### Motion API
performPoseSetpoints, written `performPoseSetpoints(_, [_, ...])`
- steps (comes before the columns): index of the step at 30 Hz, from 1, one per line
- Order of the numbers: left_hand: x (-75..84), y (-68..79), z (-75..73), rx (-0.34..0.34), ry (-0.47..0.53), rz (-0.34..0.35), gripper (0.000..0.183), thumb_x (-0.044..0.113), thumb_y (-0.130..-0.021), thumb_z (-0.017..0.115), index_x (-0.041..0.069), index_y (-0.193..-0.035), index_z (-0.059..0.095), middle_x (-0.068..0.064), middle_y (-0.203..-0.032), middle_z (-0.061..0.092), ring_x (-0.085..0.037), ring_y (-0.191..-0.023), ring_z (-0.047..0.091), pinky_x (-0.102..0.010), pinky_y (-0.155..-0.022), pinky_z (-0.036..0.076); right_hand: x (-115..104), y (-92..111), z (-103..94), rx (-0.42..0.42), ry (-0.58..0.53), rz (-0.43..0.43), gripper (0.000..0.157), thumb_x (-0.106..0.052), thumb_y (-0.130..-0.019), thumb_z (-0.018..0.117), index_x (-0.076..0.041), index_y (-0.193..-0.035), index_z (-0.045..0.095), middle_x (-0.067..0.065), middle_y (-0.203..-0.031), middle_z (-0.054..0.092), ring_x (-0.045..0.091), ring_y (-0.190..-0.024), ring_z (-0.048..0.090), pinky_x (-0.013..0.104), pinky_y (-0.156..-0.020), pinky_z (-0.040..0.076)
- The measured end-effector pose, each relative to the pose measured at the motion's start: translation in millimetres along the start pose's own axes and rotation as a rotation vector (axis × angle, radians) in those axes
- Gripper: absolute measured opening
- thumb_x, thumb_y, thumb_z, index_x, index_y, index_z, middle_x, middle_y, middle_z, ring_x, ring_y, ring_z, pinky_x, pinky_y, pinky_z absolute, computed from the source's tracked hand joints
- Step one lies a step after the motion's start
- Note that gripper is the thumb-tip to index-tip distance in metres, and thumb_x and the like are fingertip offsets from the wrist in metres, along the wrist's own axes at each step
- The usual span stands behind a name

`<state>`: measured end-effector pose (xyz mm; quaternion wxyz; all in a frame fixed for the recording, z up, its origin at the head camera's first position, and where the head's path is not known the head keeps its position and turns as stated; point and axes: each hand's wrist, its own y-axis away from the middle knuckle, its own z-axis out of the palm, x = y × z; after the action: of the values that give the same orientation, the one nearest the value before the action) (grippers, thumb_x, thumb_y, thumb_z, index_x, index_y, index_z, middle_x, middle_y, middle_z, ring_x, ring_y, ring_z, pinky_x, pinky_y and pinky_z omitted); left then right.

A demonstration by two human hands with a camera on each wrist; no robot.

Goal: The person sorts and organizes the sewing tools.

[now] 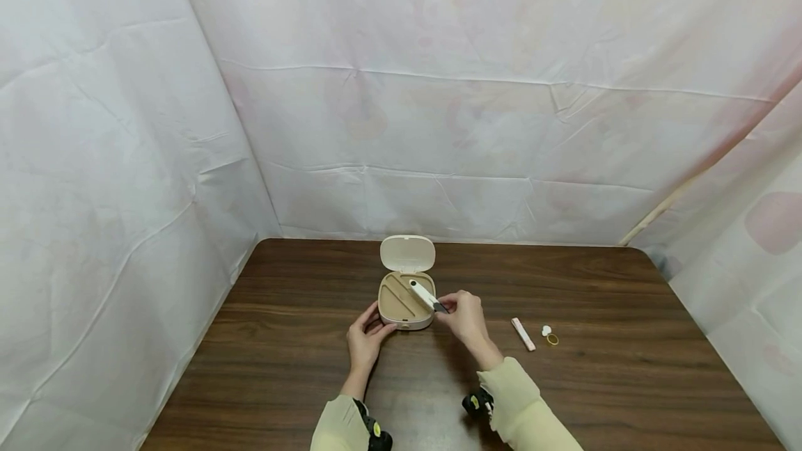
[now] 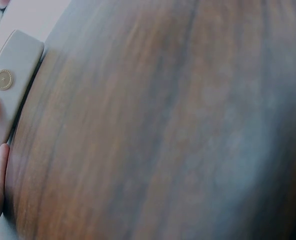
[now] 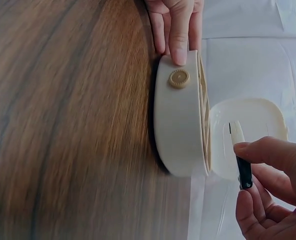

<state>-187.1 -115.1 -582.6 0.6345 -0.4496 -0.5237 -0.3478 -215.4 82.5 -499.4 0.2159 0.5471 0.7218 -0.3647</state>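
Note:
A cream storage box point(image 1: 406, 323) stands on the table with its lid point(image 1: 407, 254) up and a beige divided tray point(image 1: 396, 298) inside. My left hand point(image 1: 365, 345) holds the box at its front left corner, thumb on the front wall near the round beige button point(image 3: 179, 78). The right hand point(image 1: 465, 319) pinches a slim white tool with a dark end point(image 1: 426, 295) between thumb and fingers. That tool is tilted over the right part of the tray, its white end toward the lid; its exact kind I cannot tell.
To the right lie a pale pink-and-white stick point(image 1: 523, 334), a small white piece point(image 1: 546, 330) and a gold-coloured ring point(image 1: 553, 339). White sheeting point(image 1: 407, 124) hangs behind and beside the dark wooden table point(image 1: 301, 360).

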Motion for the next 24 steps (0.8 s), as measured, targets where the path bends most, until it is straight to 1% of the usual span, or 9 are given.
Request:
performPoseSetpoints(2, [-0.2,0.1,0.1,-0.001,0.003,-0.007,0.058,-0.007,-0.06,0.076,-0.005,-0.115,0.056,-0.025,-0.1,0.059,-0.036,-0.091,0.056,-0.037,-0.074,0.053,-3,-3,3.2,-0.007,0.002,0.005,0.015,0.0,-0.06,0.077,-0.002,-0.074,0.07,0.004,-0.064,0.061,0.009,-0.054,0.054,0.017,-0.046,0.047])
performPoseSetpoints(9, [-0.5,-0.1,0.3,-0.002,0.012,0.0,0.057,-0.009,-0.061,0.075,-0.006,-0.115,0.056,-0.026,-0.1,0.059,-0.036,-0.092,0.056,-0.036,-0.073,0.053,-9,-11,14.7,-0.04,0.035,0.016,0.014,-0.003,-0.062,0.077,-0.003,-0.074,0.07,0.003,-0.065,0.063,0.01,-0.056,0.057,0.02,-0.05,0.049])
performPoseSetpoints(17, [-0.8,0.3,0.2,-0.004,0.007,0.033,0.057,-0.011,-0.061,0.074,-0.01,-0.114,0.055,-0.029,-0.1,0.058,-0.037,-0.09,0.056,-0.039,-0.072,0.053,-14,-19,24.8,-0.081,0.055,0.023,0.01,-0.003,-0.064,0.075,-0.005,-0.072,0.07,0.003,-0.064,0.063,0.008,-0.057,0.055,0.02,-0.049,0.048])
performPoseSetpoints(24, [-0.6,-0.1,0.1,-0.005,0.03,0.005,0.057,-0.011,-0.061,0.074,-0.008,-0.115,0.055,-0.028,-0.101,0.058,-0.038,-0.092,0.055,-0.039,-0.074,0.052,-16,-25,31.0,-0.111,0.103,0.045,0.008,-0.005,-0.065,0.074,-0.007,-0.071,0.07,0.001,-0.064,0.063,0.01,-0.059,0.055,0.023,-0.052,0.048])
